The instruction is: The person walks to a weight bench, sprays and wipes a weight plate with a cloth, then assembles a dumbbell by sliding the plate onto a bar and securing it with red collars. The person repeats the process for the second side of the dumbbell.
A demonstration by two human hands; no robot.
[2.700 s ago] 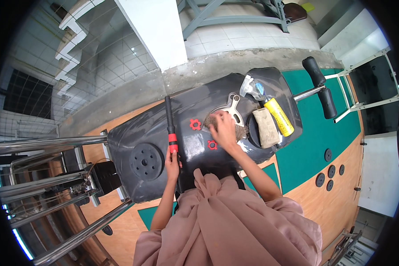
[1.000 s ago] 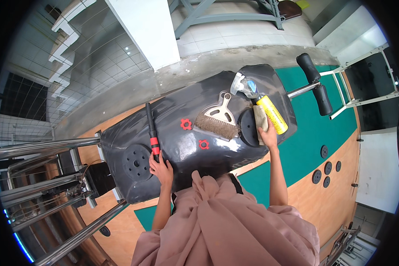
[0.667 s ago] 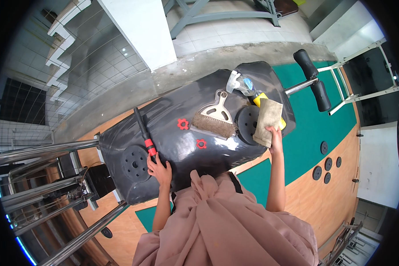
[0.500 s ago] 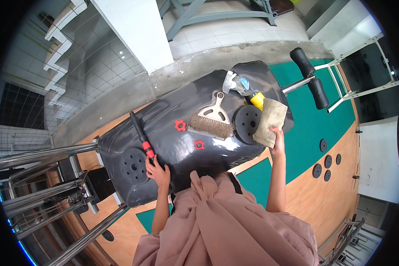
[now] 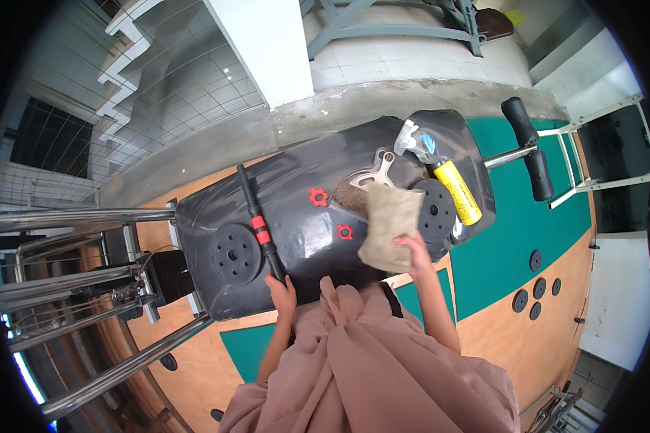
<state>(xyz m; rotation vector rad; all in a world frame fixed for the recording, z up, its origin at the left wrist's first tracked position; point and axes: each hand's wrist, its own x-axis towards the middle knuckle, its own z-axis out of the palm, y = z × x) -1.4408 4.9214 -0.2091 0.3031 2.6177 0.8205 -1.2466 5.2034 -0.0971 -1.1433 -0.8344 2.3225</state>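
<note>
A black dumbbell bar [image 5: 248, 193] with red collars lies across the padded black bench [image 5: 296, 166]. Its near end is between the thumb and fingers of my left hand [image 5: 282, 296], which is closed on it. My right hand [image 5: 414, 255] grips a folded beige cloth [image 5: 388, 224] by its lower right edge. The cloth covers part of a dustpan and brush set [image 5: 377, 173]. Two red star-shaped nuts [image 5: 318, 197] lie between bar and cloth. A black weight plate [image 5: 236, 254] rests left of the bar, another [image 5: 436, 211] right of the cloth.
A spray bottle with a yellow label [image 5: 458, 192] lies at the bench's right end. Beyond it stick out foam rollers [image 5: 526, 148] on a metal post. Chrome rails [image 5: 87, 216] stand at left. Several small plates [image 5: 539, 289] lie on the floor at right.
My right hand has carried the cloth leftward, off the yellow bottle and partly over the brush. My left hand has moved from the red collar to the bar's near end. The view has shifted.
</note>
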